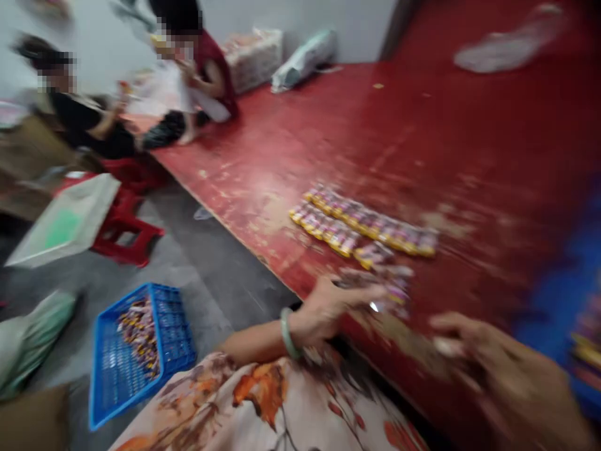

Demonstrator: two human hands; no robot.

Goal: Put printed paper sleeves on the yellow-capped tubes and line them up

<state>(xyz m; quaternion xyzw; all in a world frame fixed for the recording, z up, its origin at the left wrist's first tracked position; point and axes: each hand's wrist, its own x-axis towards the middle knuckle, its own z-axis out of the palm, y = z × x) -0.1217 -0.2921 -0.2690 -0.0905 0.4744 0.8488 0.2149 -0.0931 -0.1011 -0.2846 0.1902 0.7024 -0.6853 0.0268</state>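
My left hand (323, 307), with a pale green bangle at the wrist, is at the near edge of the red table. Its fingers are closed around a few small clear-wrapped packets (399, 291), blurred by motion. Just beyond it, similar packets with yellow ends lie side by side in two slanting rows, a longer far row (370, 219) and a shorter near row (323, 228). My right hand (507, 369) is low on the right above the table, fingers bent and smeared; whether it holds anything is unclear.
The red table (328, 138) stretches ahead. A blue basket (171, 332) of packets stands on the floor at left, near a red stool (131, 232) and a white tray (89, 213). Two people sit at far left. A blue container (549, 300) is at right; plastic wrap (507, 56) lies at the back.
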